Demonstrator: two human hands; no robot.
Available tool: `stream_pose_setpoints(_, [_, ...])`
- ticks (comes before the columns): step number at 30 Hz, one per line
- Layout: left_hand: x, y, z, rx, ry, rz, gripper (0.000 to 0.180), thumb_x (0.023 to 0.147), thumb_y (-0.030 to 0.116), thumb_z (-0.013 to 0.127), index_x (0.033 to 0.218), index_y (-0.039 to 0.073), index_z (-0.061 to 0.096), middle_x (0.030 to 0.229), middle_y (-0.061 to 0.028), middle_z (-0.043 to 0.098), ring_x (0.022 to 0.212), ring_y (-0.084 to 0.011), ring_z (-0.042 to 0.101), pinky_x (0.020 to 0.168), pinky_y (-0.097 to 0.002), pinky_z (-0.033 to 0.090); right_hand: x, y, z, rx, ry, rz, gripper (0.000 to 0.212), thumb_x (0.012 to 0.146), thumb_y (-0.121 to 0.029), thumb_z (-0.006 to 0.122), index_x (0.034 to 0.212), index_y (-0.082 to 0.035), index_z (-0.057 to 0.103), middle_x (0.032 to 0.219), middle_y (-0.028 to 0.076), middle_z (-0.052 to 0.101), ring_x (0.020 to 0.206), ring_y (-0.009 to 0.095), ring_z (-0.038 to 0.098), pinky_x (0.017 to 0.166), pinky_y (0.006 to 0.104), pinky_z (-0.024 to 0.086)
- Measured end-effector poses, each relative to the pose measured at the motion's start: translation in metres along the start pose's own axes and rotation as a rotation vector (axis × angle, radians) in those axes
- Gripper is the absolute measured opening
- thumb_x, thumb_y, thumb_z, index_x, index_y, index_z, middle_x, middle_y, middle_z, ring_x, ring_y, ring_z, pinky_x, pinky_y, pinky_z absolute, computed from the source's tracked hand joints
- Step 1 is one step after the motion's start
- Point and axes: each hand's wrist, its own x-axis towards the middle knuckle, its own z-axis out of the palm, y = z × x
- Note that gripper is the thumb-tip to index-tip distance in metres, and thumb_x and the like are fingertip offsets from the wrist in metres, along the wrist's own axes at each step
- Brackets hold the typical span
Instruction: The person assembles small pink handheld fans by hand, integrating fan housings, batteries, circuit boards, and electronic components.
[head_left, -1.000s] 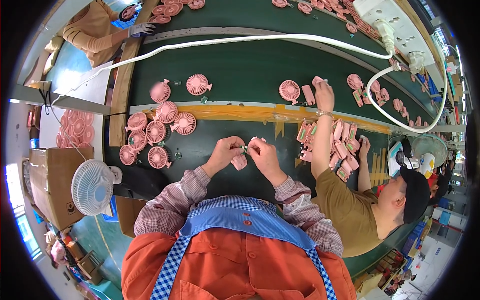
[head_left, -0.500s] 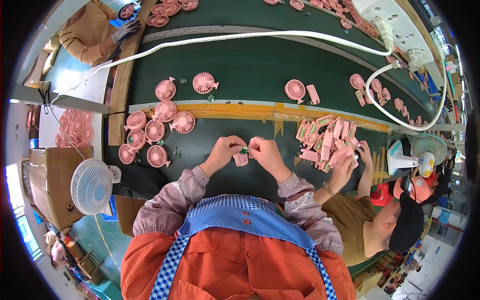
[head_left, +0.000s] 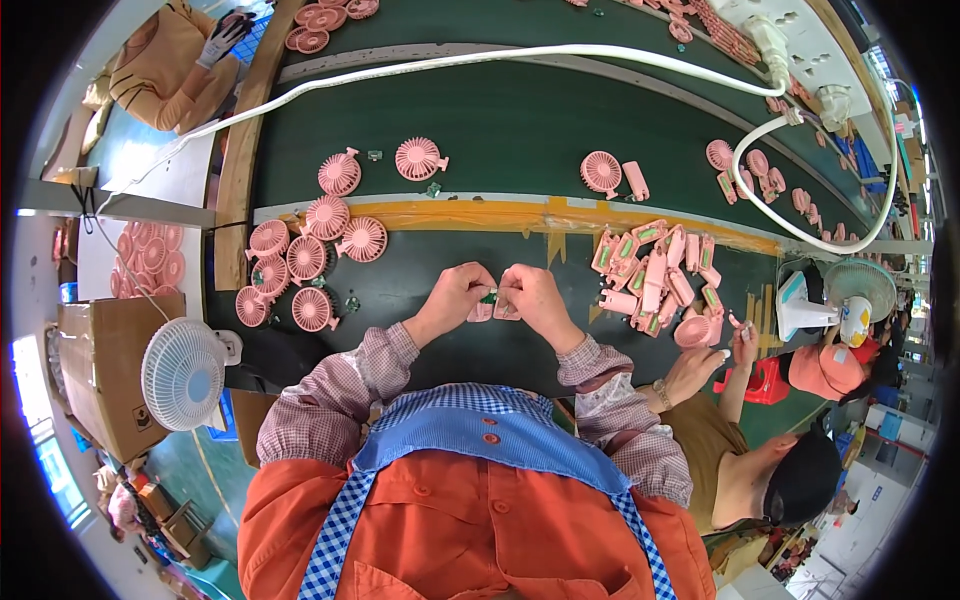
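Note:
Both my hands are together over the dark table, fingers pinched. My left hand [head_left: 456,300] grips a small pink plastic shell [head_left: 480,313], with a small green circuit board [head_left: 490,298] at its fingertips. My right hand [head_left: 535,303] pinches another small pink shell piece [head_left: 507,313] right beside it; the fingers partly cover both parts. To the left lie several round pink fan heads [head_left: 306,258], some with green boards next to them. A heap of pink handle shells [head_left: 655,280], several with green boards inside, is to the right.
A co-worker's hands [head_left: 695,375] are at the heap's near right edge, by a pink fan head [head_left: 697,330]. Beyond a yellow-taped ledge [head_left: 450,215] runs a green belt [head_left: 480,120] carrying pink parts. A white cable [head_left: 420,72] crosses above. A white fan [head_left: 183,372] stands left.
The pink pieces between my hands now show side by side. Parts on the belt have shifted slightly right. The co-worker's hands have drawn back from the heap, leaving a pink fan head at its edge.

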Motion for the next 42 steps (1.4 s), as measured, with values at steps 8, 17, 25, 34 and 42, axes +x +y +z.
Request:
stream_pose_setpoints(8, [0.007, 0.004, 0.011, 0.107, -0.057, 0.015, 0.007, 0.071, -0.003, 0.059, 0.078, -0.003, 0.060, 0.073, -0.0145, 0.059, 0.067, -0.0273, 0.059, 0.062, -0.0338, 0.047, -0.001, 0.004, -0.008, -0.144, 0.005, -0.017, 0.009, 0.070, -0.002, 0.064, 0.075, 0.003, 0.058, 0.064, 0.012, 0.062, 0.055, 0.020, 0.062, 0.050, 0.0293, 0.047])
stream_pose_setpoints(17, [0.026, -0.004, 0.009, 0.150, -0.100, -0.061, 0.008, 0.074, 0.000, 0.059, 0.080, -0.003, 0.061, 0.069, -0.0132, 0.061, 0.063, -0.0195, 0.060, 0.059, -0.0303, 0.047, -0.007, 0.025, 0.005, 0.140, 0.165, 0.042, 0.011, 0.075, -0.002, 0.063, 0.083, 0.001, 0.057, 0.068, 0.009, 0.062, 0.061, 0.014, 0.061, 0.053, 0.0266, 0.048])
stream_pose_setpoints(25, [0.106, -0.011, 0.011, 0.061, -0.047, -0.035, 0.008, 0.083, 0.001, 0.055, 0.083, -0.003, 0.061, 0.069, 0.0010, 0.056, 0.061, -0.0038, 0.049, 0.054, -0.0205, 0.040, -0.015, 0.096, -0.031, 0.271, 0.585, 0.021, 0.017, 0.074, 0.004, 0.059, 0.090, -0.002, 0.058, 0.092, 0.008, 0.058, 0.059, 0.015, 0.057, 0.054, 0.0271, 0.047])
stream_pose_setpoints(34, [0.228, 0.027, 0.051, -0.532, 0.113, -0.025, 0.010, 0.082, 0.001, 0.056, 0.085, -0.005, 0.063, 0.071, -0.0039, 0.060, 0.060, -0.0087, 0.053, 0.053, -0.0229, 0.042, -0.003, 0.161, -0.127, -0.787, 0.630, 0.021, 0.035, 0.074, -0.003, 0.057, 0.109, -0.010, 0.058, 0.104, 0.016, 0.053, 0.093, 0.032, 0.053, 0.078, 0.0398, 0.044])
stream_pose_setpoints(42, [0.261, -0.042, 0.067, -0.847, 0.228, -0.242, 0.013, 0.088, 0.006, 0.048, 0.095, 0.002, 0.058, 0.083, -0.0058, 0.062, 0.070, -0.0152, 0.060, 0.063, -0.0272, 0.049, -0.005, 0.198, -0.123, -0.676, 0.620, 0.024, 0.011, 0.073, 0.000, 0.055, 0.083, -0.002, 0.058, 0.087, 0.014, 0.054, 0.088, 0.031, 0.053, 0.080, 0.0400, 0.044])
